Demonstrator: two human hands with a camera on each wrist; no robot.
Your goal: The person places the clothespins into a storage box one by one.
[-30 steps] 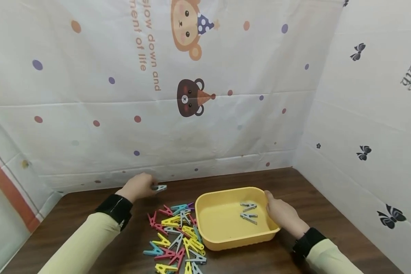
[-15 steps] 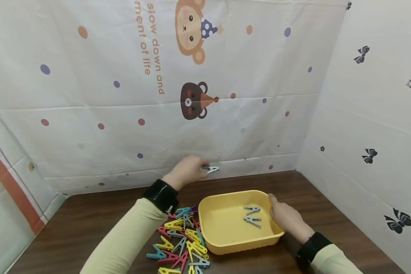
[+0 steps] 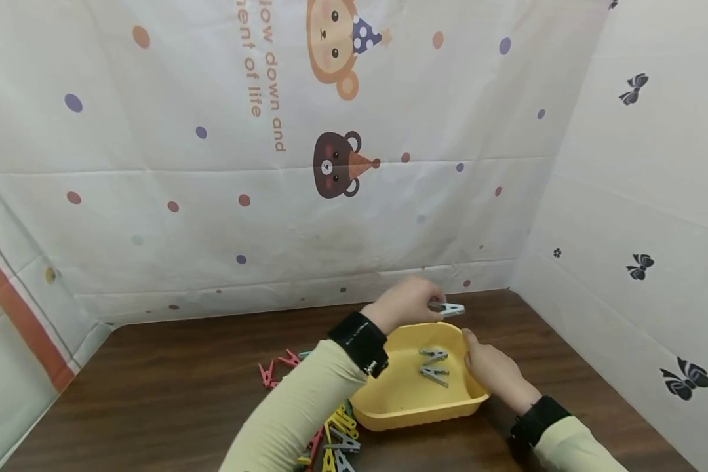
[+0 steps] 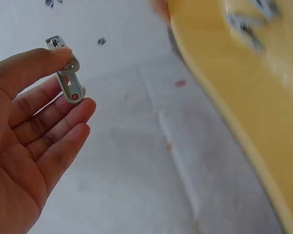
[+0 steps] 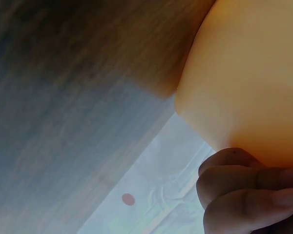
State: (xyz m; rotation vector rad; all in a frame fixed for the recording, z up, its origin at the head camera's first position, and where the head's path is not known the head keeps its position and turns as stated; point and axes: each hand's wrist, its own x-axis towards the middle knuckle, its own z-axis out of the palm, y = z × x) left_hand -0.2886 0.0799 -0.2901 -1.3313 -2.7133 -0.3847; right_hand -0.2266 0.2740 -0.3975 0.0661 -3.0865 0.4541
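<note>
Left hand (image 3: pixel 410 303) pinches 1 gray peg (image 3: pixel 451 310) between thumb and fingers, raised near the tub's (image 3: pixel 401 390) far rim. Right hand (image 3: pixel 495 370) grips the yellow tub's right side, fingers curled against its outer wall. 2 gray pegs (image 3: pixel 433 375) lie inside. Mixed-color peg pile (image 3: pixel 343 423) left of tub on brown counter (image 3: pixel 183 373), partly hidden by left sleeve (image 3: pixel 297 410). Printed white sheet (image 3: pixel 195 229) behind.

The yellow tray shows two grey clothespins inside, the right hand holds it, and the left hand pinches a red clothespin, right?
Not quite: the clothespin that the left hand pinches is grey, not red, as the left wrist view shows. The rest stands: two grey clothespins inside the yellow tray, which the right hand holds.
</note>
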